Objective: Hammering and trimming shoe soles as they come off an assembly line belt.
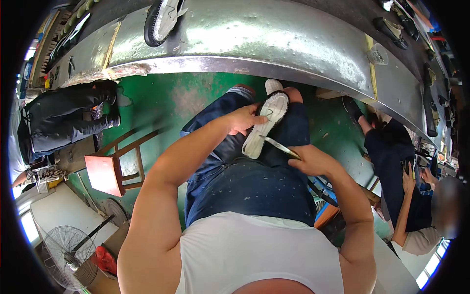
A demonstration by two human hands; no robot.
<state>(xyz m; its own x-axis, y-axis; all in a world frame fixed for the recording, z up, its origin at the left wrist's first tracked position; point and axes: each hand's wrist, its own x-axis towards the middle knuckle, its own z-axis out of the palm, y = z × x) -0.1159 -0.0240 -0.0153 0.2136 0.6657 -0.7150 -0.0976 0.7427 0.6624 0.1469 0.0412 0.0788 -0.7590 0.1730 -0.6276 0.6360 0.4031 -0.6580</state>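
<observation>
Metal-faced bench (274, 36) beyond a green floor (188, 100); the pale, dark-edged shoe (255, 137) sits above your lap.
Your left hand (241, 120) is clamped on the shoe's left edge around mid-length, thumb over its pale face, with both ends extending past the grip. Your right hand (310, 159) wraps a slim metal tool (279, 146), tip at the shoe's lower half; contact is hard to tell.

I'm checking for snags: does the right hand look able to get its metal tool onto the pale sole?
Likely yes: the right hand holds the metal tool, tip at or over the pale sole; nothing visible blocks it, the left hand gripping farther up.
</observation>
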